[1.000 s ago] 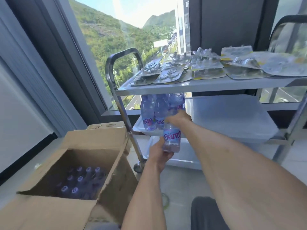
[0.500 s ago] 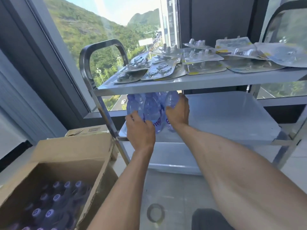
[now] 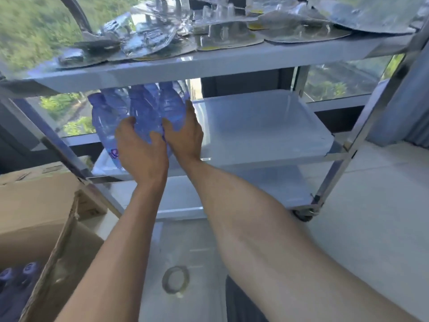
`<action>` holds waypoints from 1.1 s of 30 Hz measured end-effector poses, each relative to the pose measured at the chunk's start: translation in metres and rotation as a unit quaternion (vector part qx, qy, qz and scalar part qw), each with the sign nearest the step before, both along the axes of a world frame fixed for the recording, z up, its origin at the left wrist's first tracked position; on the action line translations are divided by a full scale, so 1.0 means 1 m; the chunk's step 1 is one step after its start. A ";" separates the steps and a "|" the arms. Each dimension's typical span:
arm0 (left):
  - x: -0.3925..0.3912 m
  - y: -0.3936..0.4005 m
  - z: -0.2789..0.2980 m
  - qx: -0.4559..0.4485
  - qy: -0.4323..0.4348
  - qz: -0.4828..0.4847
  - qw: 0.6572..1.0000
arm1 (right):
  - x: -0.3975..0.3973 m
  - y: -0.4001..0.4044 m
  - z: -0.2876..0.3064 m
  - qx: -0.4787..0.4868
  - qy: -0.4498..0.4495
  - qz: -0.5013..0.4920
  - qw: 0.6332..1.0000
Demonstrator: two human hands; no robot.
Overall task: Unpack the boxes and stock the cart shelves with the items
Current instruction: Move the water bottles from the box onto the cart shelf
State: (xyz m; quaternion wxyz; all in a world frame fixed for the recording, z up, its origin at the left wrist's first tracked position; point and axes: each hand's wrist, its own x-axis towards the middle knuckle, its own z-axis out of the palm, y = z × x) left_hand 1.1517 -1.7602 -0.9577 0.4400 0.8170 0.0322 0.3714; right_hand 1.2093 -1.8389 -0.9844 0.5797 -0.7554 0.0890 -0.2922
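Reaching under the top shelf (image 3: 185, 68) of the cart, I have both hands on the cluster of blue-tinted water bottles (image 3: 144, 108) standing at the left end of the middle shelf (image 3: 267, 135). My left hand (image 3: 141, 149) wraps the front of the nearest bottle, thumb and fingers curved round its body. My right hand (image 3: 185, 133) lies against the right side of the cluster, fingers stretched straight along the plastic, thumb towards the front. How many bottles stand there I cannot tell; they overlap and the frame is blurred. The rest of the middle shelf runs off to the right. On the top shelf lies a spread of clear blister packs (image 3: 209, 31) with silver and yellow backing. At my lower left sits the open cardboard box (image 3: 46, 217), with purple bottle caps (image 3: 27, 268) showing in its corner. A roll of tape (image 3: 175, 278) lies on the floor between my forearms.
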 end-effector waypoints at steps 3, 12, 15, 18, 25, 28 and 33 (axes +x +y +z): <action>0.005 -0.003 -0.003 0.036 -0.005 0.012 0.999 | 0.006 -0.009 -0.025 0.007 0.040 0.011 0.999; 0.033 0.004 -0.001 0.102 0.063 0.068 0.990 | 0.016 -0.011 -0.036 -0.043 0.097 0.019 0.994; 0.022 0.005 -0.006 0.120 0.084 0.046 0.988 | 0.011 -0.013 -0.034 -0.061 0.114 0.033 0.991; 0.005 0.019 -0.006 0.134 0.100 0.023 0.986 | -0.009 -0.002 -0.028 -0.096 0.162 -0.041 0.981; -0.053 0.110 0.022 0.194 0.126 0.087 0.969 | -0.084 0.054 0.003 -0.077 0.068 -0.072 0.992; -0.089 0.170 0.024 0.220 0.204 0.163 0.940 | -0.098 0.092 0.018 -0.136 -0.008 0.062 0.989; -0.151 0.265 -0.002 0.267 0.414 0.280 0.824 | -0.114 0.167 0.031 -0.264 -0.015 0.281 0.923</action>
